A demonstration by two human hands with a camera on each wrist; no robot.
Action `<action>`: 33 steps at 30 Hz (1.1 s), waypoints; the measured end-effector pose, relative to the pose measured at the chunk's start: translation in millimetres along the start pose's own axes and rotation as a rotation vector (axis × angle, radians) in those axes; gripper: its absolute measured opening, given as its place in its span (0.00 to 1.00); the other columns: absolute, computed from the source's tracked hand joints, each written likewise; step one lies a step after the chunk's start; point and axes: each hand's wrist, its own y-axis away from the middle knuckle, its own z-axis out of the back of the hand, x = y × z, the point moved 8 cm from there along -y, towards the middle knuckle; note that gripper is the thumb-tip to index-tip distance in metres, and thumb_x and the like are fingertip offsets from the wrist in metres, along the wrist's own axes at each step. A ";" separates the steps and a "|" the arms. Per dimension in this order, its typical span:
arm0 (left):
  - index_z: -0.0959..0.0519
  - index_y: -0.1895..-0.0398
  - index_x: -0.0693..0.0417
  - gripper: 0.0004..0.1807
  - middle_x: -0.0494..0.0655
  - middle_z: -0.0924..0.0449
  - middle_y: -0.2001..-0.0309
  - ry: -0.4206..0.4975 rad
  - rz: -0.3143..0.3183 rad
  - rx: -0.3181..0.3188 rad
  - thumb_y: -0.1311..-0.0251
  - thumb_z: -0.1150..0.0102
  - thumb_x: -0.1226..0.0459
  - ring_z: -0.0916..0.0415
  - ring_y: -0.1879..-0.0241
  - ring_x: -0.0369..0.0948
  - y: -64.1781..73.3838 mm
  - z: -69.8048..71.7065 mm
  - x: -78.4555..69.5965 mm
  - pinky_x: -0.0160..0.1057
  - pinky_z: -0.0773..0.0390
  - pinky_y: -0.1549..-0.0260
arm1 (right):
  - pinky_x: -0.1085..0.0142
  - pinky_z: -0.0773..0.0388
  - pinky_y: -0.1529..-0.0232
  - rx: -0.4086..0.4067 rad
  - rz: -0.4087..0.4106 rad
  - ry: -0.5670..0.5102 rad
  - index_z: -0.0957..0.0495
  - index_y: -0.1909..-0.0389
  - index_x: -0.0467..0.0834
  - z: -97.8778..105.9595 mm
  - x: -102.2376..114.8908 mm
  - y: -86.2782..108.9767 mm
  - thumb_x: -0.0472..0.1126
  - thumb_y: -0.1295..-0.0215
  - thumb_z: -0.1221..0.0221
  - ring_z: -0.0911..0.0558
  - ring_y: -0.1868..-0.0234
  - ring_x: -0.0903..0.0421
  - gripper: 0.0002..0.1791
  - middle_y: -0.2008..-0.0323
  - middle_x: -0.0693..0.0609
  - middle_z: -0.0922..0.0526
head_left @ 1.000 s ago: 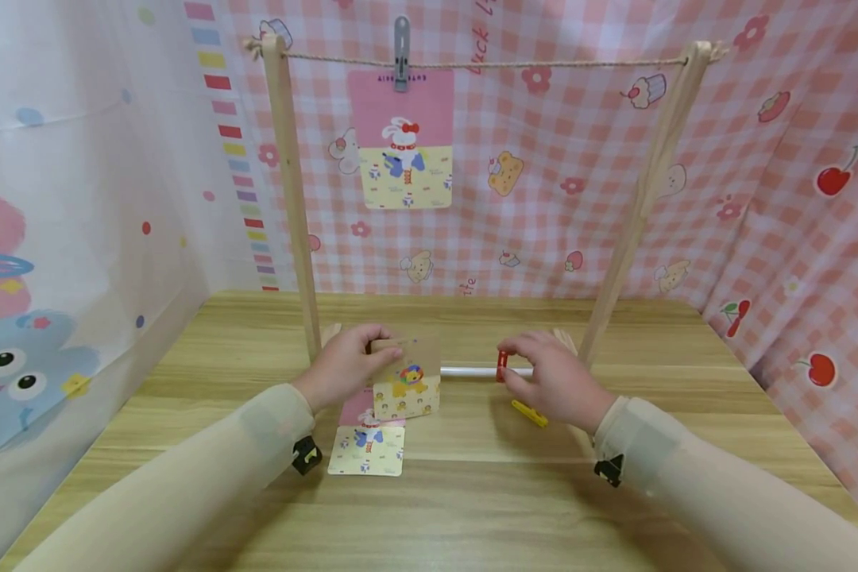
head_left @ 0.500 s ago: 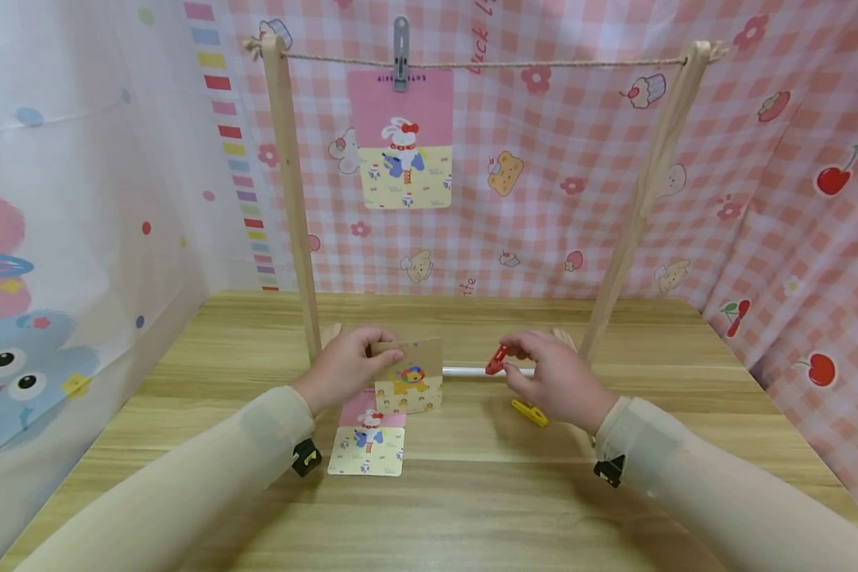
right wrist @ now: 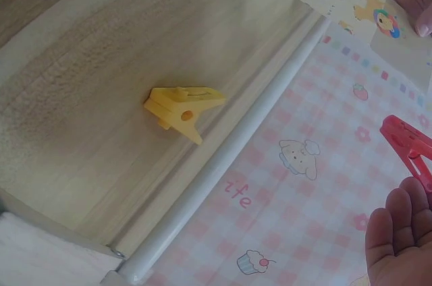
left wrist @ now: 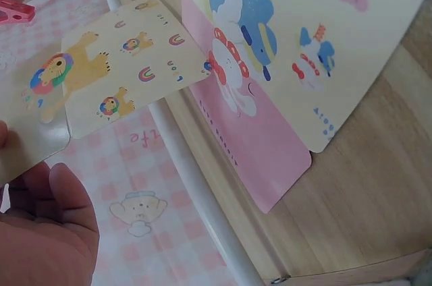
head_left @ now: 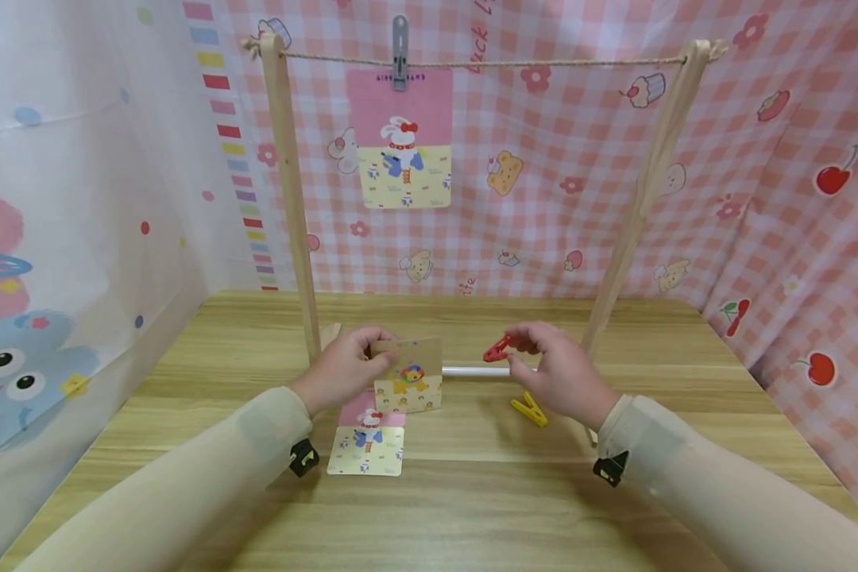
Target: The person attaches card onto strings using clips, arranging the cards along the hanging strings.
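Note:
My left hand (head_left: 346,367) pinches the top left of a lion card (head_left: 409,380), tan above and pale yellow below. In the left wrist view the lion card (left wrist: 111,70) shows its lion with a rainbow mane. Below it on the table lies a pink and yellow rabbit card (head_left: 366,445), its upper part overlapped by the lion card. My right hand (head_left: 561,373) holds a red clothespin (head_left: 496,349) between thumb and fingers, its nose pointing left. A yellow clothespin (right wrist: 182,110) lies on the table under the right hand.
A wooden frame (head_left: 289,191) carries a twine line (head_left: 543,63) across its top. A grey clip (head_left: 400,52) hangs another rabbit card (head_left: 402,143) from it. A white rod (head_left: 472,371) runs low between the posts.
The red clothespin has turned in my right fingers from upright to slanting left. My right hand has risen slightly, showing more of the yellow clothespin. The left hand holds nearly still.

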 end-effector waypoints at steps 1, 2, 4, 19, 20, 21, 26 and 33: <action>0.18 0.52 0.52 0.06 0.47 0.22 0.64 -0.001 -0.001 -0.003 0.25 0.43 0.63 0.29 0.69 0.41 0.1 0.4 -0.5 0.32 0.26 0.73 | 0.48 0.17 0.46 -0.003 -0.004 -0.007 0.19 0.45 0.35 0.7 0.1 0.0 0.33 0.31 0.36 0.16 0.52 0.48 0.15 0.54 0.43 0.13; 0.18 0.53 0.52 0.06 0.47 0.23 0.65 -0.004 -0.005 -0.008 0.25 0.42 0.63 0.29 0.69 0.41 0.1 0.9 -1.3 0.33 0.26 0.72 | 0.48 0.17 0.46 -0.009 -0.006 -0.013 0.19 0.45 0.35 1.3 0.3 0.0 0.33 0.31 0.36 0.16 0.52 0.48 0.15 0.54 0.43 0.13; 0.18 0.53 0.52 0.05 0.47 0.24 0.65 -0.011 -0.007 -0.014 0.25 0.42 0.62 0.29 0.69 0.41 0.1 1.5 -2.5 0.33 0.26 0.72 | 0.49 0.17 0.45 -0.019 -0.011 -0.029 0.19 0.45 0.35 2.3 0.1 0.1 0.32 0.31 0.36 0.16 0.52 0.48 0.15 0.54 0.43 0.13; 0.18 0.55 0.48 0.07 0.46 0.24 0.66 -0.051 -0.013 -0.070 0.24 0.39 0.56 0.29 0.67 0.43 -3.9 6.1 -15.4 0.36 0.26 0.70 | 0.50 0.19 0.46 -0.082 -0.011 -0.085 0.19 0.47 0.35 10.5 3.4 -2.2 0.32 0.31 0.36 0.18 0.53 0.48 0.14 0.54 0.42 0.14; 0.18 0.55 0.48 0.07 0.46 0.24 0.66 -0.053 -0.014 -0.072 0.24 0.39 0.56 0.29 0.67 0.43 -4.5 6.2 -16.7 0.37 0.26 0.70 | 0.50 0.19 0.46 -0.088 -0.009 -0.088 0.19 0.47 0.35 11.1 4.0 -2.6 0.32 0.31 0.36 0.18 0.53 0.47 0.14 0.54 0.42 0.14; 0.18 0.55 0.47 0.07 0.46 0.24 0.66 -0.058 -0.014 -0.074 0.25 0.39 0.56 0.28 0.67 0.43 -5.0 6.5 -17.9 0.37 0.25 0.69 | 0.50 0.19 0.46 -0.093 -0.008 -0.092 0.18 0.47 0.36 11.7 4.6 -2.9 0.32 0.31 0.36 0.18 0.53 0.46 0.13 0.55 0.43 0.14; 0.17 0.55 0.47 0.06 0.45 0.23 0.65 -0.079 -0.010 -0.087 0.25 0.38 0.56 0.29 0.66 0.43 -8.1 8.3 -23.4 0.38 0.26 0.68 | 0.51 0.20 0.47 -0.114 -0.003 -0.101 0.18 0.48 0.36 14.7 7.2 -4.4 0.31 0.32 0.36 0.18 0.53 0.46 0.13 0.55 0.44 0.15; 0.17 0.58 0.48 0.06 0.46 0.23 0.67 -0.084 -0.018 -0.095 0.25 0.38 0.57 0.30 0.68 0.43 -13.7 11.1 -32.1 0.38 0.28 0.70 | 0.54 0.20 0.49 -0.126 0.001 -0.099 0.18 0.48 0.36 18.5 7.9 -5.6 0.32 0.31 0.36 0.18 0.53 0.46 0.13 0.55 0.43 0.15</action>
